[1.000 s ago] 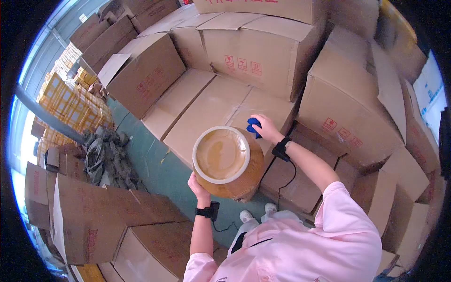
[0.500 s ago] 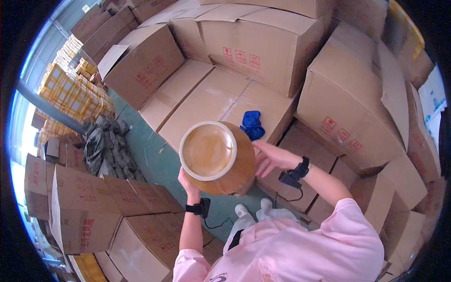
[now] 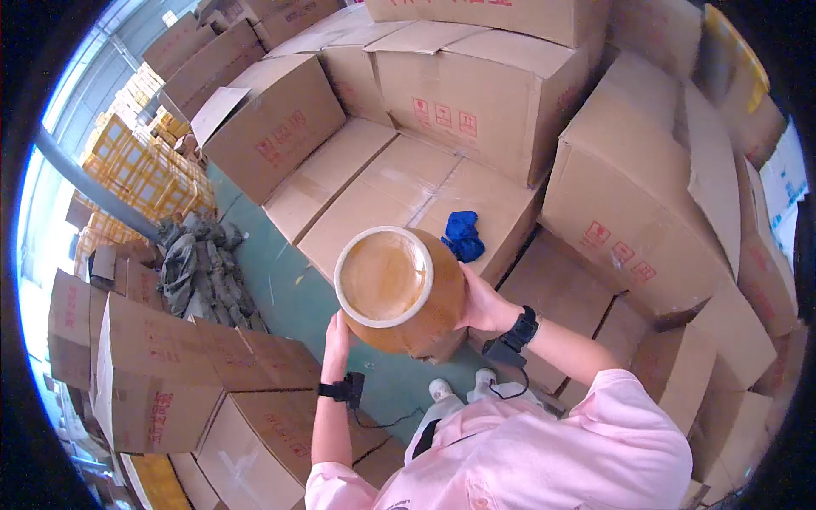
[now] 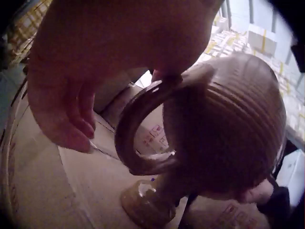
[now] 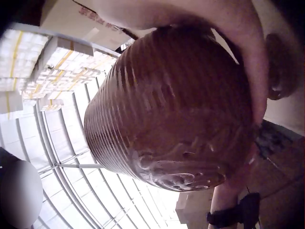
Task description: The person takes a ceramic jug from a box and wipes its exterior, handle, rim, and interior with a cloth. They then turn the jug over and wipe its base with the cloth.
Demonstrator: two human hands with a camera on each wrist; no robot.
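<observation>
A brown ribbed ceramic jar [image 3: 384, 277] is held up with its round base facing the head camera. My right hand [image 3: 489, 304] grips its right side; in the right wrist view, fingers of the hand [image 5: 252, 62] curve round the jar [image 5: 176, 105], which shows a raised relief. My left hand [image 3: 337, 343] is against the left side. The left wrist view shows the left hand [image 4: 109, 52] touching the top of the looped handle [image 4: 127, 138], its fingers hanging loosely beside the loop. Below is the narrow glossy neck [image 4: 147, 205]. A crumpled blue cloth [image 3: 462, 236] lies behind the jar.
Cardboard boxes [image 3: 348, 178] form a low surface under the cloth, with taller boxes [image 3: 459, 102] behind and large ones [image 3: 629, 187] at right. More boxes [image 3: 161, 374] stand lower left. Dark sheeting [image 3: 204, 272] lies on the green floor [image 3: 272, 255], near yellow-strapped stacks [image 3: 140, 174].
My right hand let go of the blue cloth, leaving it on the box, and moved onto the jar's right side. The jar first shifted left, then slightly right.
</observation>
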